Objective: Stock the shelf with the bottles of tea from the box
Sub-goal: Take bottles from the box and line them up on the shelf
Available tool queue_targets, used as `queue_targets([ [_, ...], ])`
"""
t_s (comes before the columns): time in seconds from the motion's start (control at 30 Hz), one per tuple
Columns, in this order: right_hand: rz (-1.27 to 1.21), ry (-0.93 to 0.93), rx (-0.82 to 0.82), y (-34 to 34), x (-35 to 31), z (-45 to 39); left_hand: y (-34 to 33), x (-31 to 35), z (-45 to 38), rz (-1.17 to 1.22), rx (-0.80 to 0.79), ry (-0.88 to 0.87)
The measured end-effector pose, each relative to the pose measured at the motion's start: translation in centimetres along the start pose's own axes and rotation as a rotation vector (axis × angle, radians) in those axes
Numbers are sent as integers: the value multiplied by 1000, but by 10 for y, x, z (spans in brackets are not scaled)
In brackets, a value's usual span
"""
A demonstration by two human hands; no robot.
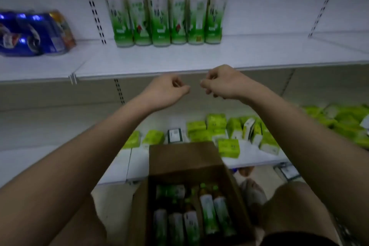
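The white metal shelf [199,60] spans the view at twelve o'clock, with six green-capped plastic bottles of tea [165,10] upright in a touching row at its back and bare board in front of them. At six o'clock the open brown cardboard box [179,158] stands on the floor with several more green-labelled tea bottles [207,211] lying inside — so the stocking looks partly done. Both arms reach up between box and shelf. The left hand [169,90] and the right hand [221,82] hang near each other just below the shelf's front edge, fingers loosely curled, holding nothing. This reads as a gap between placements — next, I judge, both hands must drop towards six o'clock to take fresh bottles.
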State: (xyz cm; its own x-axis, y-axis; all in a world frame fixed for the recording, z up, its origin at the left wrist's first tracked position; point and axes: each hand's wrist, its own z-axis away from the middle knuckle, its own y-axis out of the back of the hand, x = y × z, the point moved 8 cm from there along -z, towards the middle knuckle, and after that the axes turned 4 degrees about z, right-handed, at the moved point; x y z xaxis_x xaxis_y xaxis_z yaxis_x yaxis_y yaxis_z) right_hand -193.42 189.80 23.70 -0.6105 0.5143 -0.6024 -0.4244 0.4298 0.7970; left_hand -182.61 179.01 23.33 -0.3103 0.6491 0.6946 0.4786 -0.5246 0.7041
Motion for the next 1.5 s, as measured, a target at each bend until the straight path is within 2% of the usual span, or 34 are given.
queue_targets([
  [0.1, -80, -25, -12, -44, 13, 12, -30, -41, 22, 105, -24, 95],
  [0.17, -170, -110, -55, -90, 41, 22, -69, -90, 49, 191, -22, 217],
  [0.23, -197, -226, -71, -144, 81, 35, -115, -145, 80, 182, -37, 364],
  [0.37, -217, -408, -263, -258, 158, 84, -197, -230, 155, 122, -276, 613],
  [0.5, -242, -561, -374, -324, 213, 120, -248, -291, 211, 131, -404, 813],
  [0.6, -192, -591, -484, -359, 233, 128, -276, -313, 221, 117, -499, 868],
  [0.73, -141, -610, -614, -407, 261, 134, -306, -334, 226, 111, -477, 945],
  [0.9, -59, -668, -668, -458, 298, 147, -356, -354, 235, 107, -562, 971],
  [1.03, -38, -687, -693, -490, 317, 155, -381, -377, 230, 234, -472, 1106],
  [1.13, -106, -815, -744, -510, 329, 164, -403, -383, 236, 235, -448, 1161],
  [1.3, -214, -962, -718, -528, 335, 172, -412, -381, 242, 110, -313, 1100],
  [1.5, -152, -927, -701, -520, 335, 166, -407, -394, 236, 61, -269, 1074],
])
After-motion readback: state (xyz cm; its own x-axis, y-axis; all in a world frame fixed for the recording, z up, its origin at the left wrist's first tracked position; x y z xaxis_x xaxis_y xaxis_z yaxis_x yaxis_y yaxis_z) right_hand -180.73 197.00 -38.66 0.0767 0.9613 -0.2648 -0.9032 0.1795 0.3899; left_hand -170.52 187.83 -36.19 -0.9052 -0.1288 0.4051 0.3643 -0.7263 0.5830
